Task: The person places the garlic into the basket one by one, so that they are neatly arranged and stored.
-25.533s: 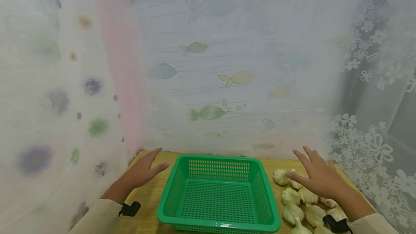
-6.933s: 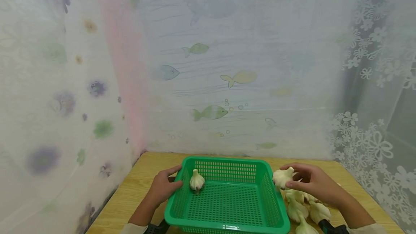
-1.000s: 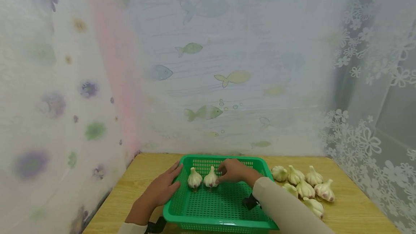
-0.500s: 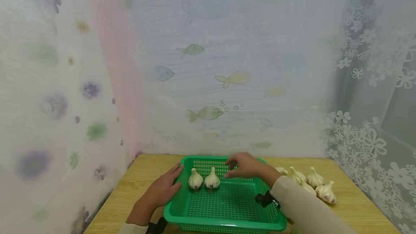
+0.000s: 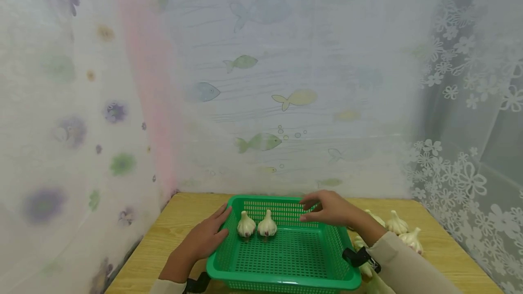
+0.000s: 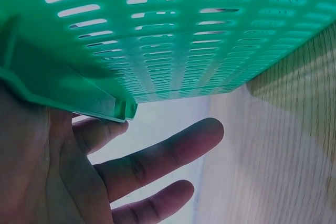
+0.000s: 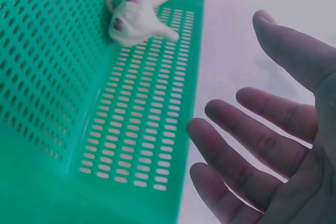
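Observation:
A green plastic basket (image 5: 282, 280) with slotted walls stands on the table. Two garlic bulbs, a left one (image 5: 246, 225) and a right one (image 5: 267, 224), sit side by side at its back left, stems up. My left hand (image 5: 204, 238) rests against the basket's left rim; in the left wrist view its fingers (image 6: 163, 156) stretch out under the rim without curling round it. Over the back right corner is my right hand (image 5: 331, 208), holding nothing. Its relaxed, spread fingers (image 7: 257, 135) show in the right wrist view beside the basket wall.
Several more garlic bulbs (image 5: 396, 222) lie on the wooden table (image 5: 445, 257) right of the basket, partly hidden by the right forearm. Bare table (image 5: 163, 226) shows on the left. A patterned curtain (image 5: 253, 103) hangs behind the table.
Over the last second my right hand has let go of the second garlic bulb, then risen and moved right. Earlier the basket held one bulb, and before that none. The left hand stays put.

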{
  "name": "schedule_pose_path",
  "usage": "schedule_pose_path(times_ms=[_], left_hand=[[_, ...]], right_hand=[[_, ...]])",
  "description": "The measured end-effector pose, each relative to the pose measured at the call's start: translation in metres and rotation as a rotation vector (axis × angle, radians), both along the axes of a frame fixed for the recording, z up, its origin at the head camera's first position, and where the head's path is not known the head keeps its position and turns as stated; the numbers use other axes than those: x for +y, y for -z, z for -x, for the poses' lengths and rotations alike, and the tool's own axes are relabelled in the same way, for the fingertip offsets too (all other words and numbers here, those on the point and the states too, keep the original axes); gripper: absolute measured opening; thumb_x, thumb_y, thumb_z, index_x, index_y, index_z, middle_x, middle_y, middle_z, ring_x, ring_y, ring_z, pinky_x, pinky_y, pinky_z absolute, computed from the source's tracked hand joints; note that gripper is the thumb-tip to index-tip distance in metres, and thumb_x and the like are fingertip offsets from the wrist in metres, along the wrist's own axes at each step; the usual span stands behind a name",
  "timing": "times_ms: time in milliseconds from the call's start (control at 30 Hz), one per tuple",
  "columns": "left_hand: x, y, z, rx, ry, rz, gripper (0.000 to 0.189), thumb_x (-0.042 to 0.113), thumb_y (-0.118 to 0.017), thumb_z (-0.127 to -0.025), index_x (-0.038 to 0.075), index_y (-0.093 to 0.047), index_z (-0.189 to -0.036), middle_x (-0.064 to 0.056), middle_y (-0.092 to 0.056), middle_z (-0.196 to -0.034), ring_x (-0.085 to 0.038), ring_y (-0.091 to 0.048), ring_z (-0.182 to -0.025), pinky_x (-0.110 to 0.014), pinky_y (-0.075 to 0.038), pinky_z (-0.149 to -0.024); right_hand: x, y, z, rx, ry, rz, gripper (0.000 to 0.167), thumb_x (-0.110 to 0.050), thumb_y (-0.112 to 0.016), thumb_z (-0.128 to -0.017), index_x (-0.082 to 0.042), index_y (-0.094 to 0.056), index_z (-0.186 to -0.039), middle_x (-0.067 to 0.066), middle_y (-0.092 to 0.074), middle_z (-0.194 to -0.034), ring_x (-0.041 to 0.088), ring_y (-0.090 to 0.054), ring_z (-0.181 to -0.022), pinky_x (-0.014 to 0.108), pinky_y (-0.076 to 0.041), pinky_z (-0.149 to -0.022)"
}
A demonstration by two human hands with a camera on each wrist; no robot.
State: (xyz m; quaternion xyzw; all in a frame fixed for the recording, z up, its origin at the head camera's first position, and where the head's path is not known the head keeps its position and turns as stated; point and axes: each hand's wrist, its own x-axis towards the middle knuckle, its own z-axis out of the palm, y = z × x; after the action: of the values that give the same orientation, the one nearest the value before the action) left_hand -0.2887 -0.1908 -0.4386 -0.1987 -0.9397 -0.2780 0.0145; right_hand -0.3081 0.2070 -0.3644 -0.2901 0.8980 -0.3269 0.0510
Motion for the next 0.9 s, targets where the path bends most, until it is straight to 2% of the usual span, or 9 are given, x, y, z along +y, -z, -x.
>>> schedule_pose_path(times_ms=[333,633,900], left_hand=[[0.000,-0.002,-0.003,0.003,0.012,0.005,0.058,0.023,-0.042,-0.110,0.013,-0.028,-0.165,-0.011,-0.020,-0.173,-0.041,-0.033,-0.153,-0.066,-0.037,-0.113],[-0.001,0.000,-0.001,0.002,0.013,0.005,0.058,0.023,-0.041,-0.110,0.013,-0.027,-0.165,-0.010,-0.019,-0.173,-0.041,-0.033,-0.154,-0.066,-0.036,-0.114],[-0.002,0.003,0.002,0.010,0.008,0.004,0.058,0.024,-0.040,-0.110,0.013,-0.028,-0.165,-0.009,-0.019,-0.173,-0.040,-0.032,-0.154,-0.065,-0.035,-0.116]], right_hand=[[0.030,0.000,-0.018,0.032,0.006,0.035,0.052,-0.042,-0.073,-0.096,-0.010,-0.066,-0.136,0.019,-0.066,-0.136,0.028,-0.073,-0.108,0.033,-0.060,-0.083],[0.055,0.004,-0.030,0.042,0.047,0.081,0.050,-0.040,-0.070,-0.098,-0.012,-0.064,-0.139,0.013,-0.068,-0.133,0.032,-0.071,-0.111,0.029,-0.059,-0.082],[0.077,0.009,-0.047,0.050,0.087,0.135,0.050,-0.038,-0.069,-0.099,-0.011,-0.063,-0.140,0.019,-0.067,-0.133,0.026,-0.072,-0.111,0.028,-0.059,-0.083]])
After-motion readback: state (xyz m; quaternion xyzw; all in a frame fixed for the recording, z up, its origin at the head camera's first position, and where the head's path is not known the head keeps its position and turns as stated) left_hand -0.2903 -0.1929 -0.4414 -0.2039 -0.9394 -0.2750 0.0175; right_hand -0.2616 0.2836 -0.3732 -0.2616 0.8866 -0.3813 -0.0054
